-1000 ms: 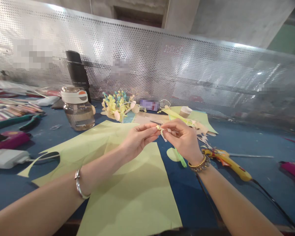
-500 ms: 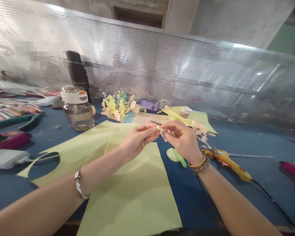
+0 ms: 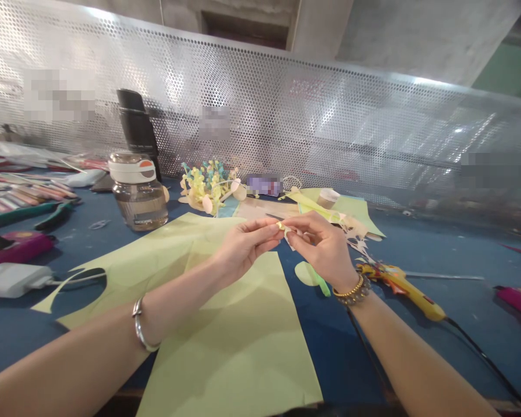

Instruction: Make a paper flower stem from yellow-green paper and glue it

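Both hands meet above the top part of a pale yellow-green sheet [image 3: 238, 347]. My left hand [image 3: 243, 249] pinches a small yellow paper piece [image 3: 280, 226] between thumb and fingertips. From the other side my right hand [image 3: 319, 246] holds the same piece, its thumb and index finger bent close to it. Fingers cover most of the piece, so its full shape is hidden. Below the right hand lie a round pale green paper cutout [image 3: 306, 273] and a bright green strip [image 3: 322, 285].
A yellow hot glue gun [image 3: 417, 295] with its cord lies right of my right wrist. Behind stand a clear bottle [image 3: 139, 202] and a cluster of yellow and blue paper flowers [image 3: 208, 182]. A white charger [image 3: 15, 280] and green-handled pliers [image 3: 56, 214] are at left.
Both hands stay in nearly the same place. The fingers and the small yellow paper piece have shifted only very slightly.
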The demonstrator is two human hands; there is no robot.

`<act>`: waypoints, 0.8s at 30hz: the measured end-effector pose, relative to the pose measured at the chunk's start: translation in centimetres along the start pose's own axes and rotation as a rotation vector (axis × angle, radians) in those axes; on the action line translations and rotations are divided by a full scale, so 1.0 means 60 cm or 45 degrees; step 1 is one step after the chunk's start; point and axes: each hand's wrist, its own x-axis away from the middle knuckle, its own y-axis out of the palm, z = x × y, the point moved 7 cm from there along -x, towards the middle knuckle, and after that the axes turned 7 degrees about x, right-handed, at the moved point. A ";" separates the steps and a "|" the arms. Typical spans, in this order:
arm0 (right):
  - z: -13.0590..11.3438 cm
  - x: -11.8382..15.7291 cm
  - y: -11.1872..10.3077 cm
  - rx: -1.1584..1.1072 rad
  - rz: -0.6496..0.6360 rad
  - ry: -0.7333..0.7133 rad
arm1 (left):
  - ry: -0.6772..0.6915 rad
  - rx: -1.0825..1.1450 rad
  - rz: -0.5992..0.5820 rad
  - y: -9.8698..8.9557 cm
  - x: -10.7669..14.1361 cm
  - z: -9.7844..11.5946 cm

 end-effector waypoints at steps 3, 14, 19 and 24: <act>0.002 0.000 0.003 -0.043 0.000 0.015 | -0.009 0.001 0.007 -0.001 0.000 -0.001; -0.002 0.000 0.005 -0.054 0.002 0.015 | -0.008 0.002 0.001 -0.001 0.001 -0.001; 0.000 0.001 0.007 -0.067 0.007 0.032 | -0.003 0.015 0.009 -0.002 0.000 -0.001; 0.002 0.002 0.009 -0.128 -0.012 0.051 | -0.005 0.039 0.016 -0.002 0.000 -0.002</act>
